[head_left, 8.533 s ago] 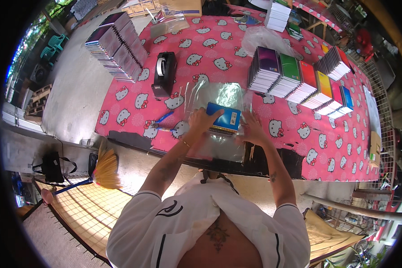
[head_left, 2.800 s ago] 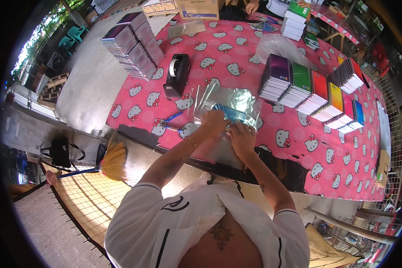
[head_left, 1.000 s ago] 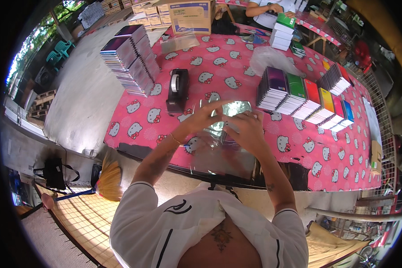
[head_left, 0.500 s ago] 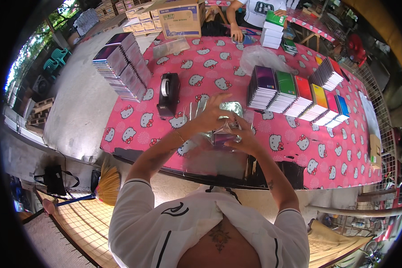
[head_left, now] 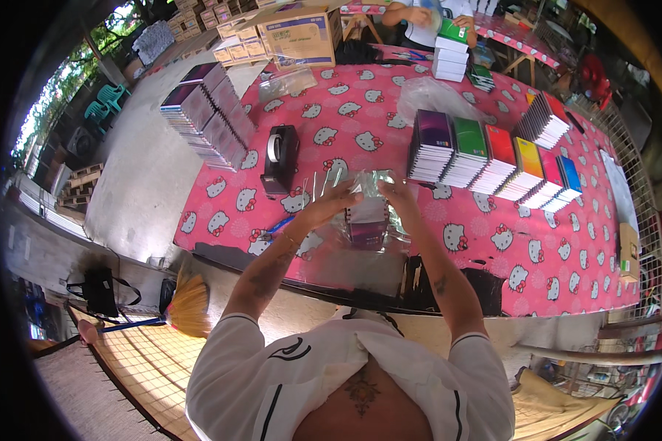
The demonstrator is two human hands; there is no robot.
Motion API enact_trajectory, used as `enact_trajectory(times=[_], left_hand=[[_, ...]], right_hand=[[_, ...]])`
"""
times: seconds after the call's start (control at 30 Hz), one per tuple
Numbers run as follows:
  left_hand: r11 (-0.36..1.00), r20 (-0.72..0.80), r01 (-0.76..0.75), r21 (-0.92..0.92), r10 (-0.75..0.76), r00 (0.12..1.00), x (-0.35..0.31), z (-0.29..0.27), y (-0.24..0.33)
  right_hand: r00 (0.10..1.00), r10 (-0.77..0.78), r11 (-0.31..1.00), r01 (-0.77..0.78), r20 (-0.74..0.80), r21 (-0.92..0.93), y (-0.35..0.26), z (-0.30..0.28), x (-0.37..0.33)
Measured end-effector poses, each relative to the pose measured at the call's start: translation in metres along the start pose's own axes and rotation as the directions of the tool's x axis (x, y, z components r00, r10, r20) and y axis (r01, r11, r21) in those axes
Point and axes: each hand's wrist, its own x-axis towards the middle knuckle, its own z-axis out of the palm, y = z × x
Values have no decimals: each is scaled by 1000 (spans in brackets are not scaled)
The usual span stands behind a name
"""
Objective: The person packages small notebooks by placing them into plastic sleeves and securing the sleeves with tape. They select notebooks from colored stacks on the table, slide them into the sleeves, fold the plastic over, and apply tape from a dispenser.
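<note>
Head view: your left hand (head_left: 329, 206) and right hand (head_left: 394, 192) both pinch the top of a clear plastic bag (head_left: 371, 209) holding a small stack of notebooks (head_left: 368, 224), raised over the near edge of the pink table (head_left: 566, 272). Film looks thin, slick and crinkly, load stiff and fairly light; I'd support under the stack, not the film alone.
</note>
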Motion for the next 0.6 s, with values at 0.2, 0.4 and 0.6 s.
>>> enact_trajectory(times=[0.2,0.4,0.6], left_hand=[[990,-66,-39,133,48,997,-7,11,19],[988,-123,-94,125,109,986,-6,15,14],[959,-136,-159,235,194,971,-8,28,15]], right_hand=[[997,-34,929,8,64,371,4,-5,0],[977,42,988,-72,207,137,12,-8,-28],[975,-27,993,52,222,-109,-1,-3,-29]])
